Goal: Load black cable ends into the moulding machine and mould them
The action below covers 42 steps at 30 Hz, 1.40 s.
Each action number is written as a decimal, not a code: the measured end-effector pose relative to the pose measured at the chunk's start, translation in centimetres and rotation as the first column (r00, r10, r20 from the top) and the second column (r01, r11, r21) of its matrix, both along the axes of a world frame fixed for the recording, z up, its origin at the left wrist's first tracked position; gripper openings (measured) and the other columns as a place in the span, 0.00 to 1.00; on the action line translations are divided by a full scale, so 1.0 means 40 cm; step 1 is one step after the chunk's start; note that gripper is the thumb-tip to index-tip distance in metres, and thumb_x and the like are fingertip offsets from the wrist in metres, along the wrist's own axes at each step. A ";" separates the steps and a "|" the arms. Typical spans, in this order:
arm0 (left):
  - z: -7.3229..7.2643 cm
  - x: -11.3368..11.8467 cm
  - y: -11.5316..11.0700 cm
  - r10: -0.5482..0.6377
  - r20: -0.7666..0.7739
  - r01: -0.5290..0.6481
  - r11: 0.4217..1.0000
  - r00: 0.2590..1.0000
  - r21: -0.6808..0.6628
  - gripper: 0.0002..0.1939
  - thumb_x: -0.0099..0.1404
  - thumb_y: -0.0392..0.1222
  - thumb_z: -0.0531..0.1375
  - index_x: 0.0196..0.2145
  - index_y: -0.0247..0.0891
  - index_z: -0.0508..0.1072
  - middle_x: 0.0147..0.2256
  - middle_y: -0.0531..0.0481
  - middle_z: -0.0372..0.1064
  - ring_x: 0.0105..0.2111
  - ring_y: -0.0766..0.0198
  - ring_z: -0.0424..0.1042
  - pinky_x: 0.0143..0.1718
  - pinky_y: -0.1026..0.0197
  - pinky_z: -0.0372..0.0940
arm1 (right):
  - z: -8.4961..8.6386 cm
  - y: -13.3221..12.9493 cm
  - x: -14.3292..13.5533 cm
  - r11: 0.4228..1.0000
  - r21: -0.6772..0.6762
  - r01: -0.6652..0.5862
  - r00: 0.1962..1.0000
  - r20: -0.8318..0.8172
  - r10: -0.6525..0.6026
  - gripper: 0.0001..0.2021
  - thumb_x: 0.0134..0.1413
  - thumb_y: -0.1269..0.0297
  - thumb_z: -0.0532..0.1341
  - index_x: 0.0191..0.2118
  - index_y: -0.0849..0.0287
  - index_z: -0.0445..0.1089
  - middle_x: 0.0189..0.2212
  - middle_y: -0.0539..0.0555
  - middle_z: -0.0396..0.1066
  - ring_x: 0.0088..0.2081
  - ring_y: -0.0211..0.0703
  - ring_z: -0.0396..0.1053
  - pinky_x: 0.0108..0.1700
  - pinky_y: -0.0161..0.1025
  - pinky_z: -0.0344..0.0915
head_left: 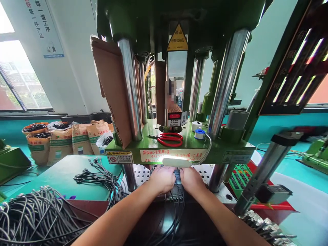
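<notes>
Both hands are working side by side under the green steel press platen [179, 145]. The left hand [162, 178] and right hand [191, 180] are closing together on thin black cables [176, 201] over the dark mould block [174, 195]; the exact grip is hidden. Red-handled scissors [169, 139] are lying on the platen.

Both bare arms reach forward. The left hand [162, 179] and right hand [191, 180] sit close together, fingers curled down.
</notes>
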<state>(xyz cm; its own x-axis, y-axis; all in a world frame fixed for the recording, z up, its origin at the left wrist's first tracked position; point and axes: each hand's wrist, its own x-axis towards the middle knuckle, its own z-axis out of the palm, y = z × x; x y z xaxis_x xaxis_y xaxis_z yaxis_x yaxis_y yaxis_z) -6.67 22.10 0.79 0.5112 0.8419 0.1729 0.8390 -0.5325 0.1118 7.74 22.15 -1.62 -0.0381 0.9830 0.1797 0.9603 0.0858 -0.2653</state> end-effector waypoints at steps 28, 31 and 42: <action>-0.027 -0.059 -0.035 0.198 0.028 -0.196 0.978 0.980 -0.076 0.28 0.64 0.40 0.46 0.62 0.35 0.57 0.63 0.43 0.54 0.63 0.55 0.51 0.63 0.46 0.46 | -0.005 -0.031 -0.024 0.971 0.144 -0.188 0.980 0.085 0.178 0.20 0.65 0.57 0.50 0.54 0.61 0.68 0.55 0.62 0.66 0.59 0.52 0.58 0.60 0.49 0.50; -0.032 -0.051 -0.033 0.209 0.036 -0.206 0.975 0.977 -0.078 0.28 0.65 0.42 0.44 0.62 0.35 0.56 0.63 0.43 0.54 0.63 0.54 0.52 0.63 0.46 0.45 | -0.013 -0.032 -0.033 0.971 0.144 -0.194 0.979 0.085 0.183 0.21 0.65 0.57 0.48 0.57 0.61 0.66 0.57 0.63 0.64 0.60 0.54 0.56 0.61 0.50 0.47; -0.035 -0.028 -0.013 0.233 0.055 -0.231 0.972 0.971 -0.038 0.20 0.68 0.42 0.44 0.52 0.37 0.67 0.55 0.43 0.65 0.57 0.54 0.60 0.59 0.48 0.52 | -0.016 -0.024 -0.030 0.966 0.140 -0.218 0.975 0.078 0.208 0.20 0.65 0.61 0.48 0.55 0.62 0.67 0.49 0.62 0.70 0.55 0.53 0.62 0.60 0.52 0.48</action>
<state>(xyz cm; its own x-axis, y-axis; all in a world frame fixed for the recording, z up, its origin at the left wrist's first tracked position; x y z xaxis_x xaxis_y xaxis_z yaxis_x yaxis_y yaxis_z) -7.81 21.58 -0.62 0.2912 0.9416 0.1689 0.9307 -0.3197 0.1775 6.52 21.20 -2.27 -0.2594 0.9138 0.3125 0.9298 0.3238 -0.1749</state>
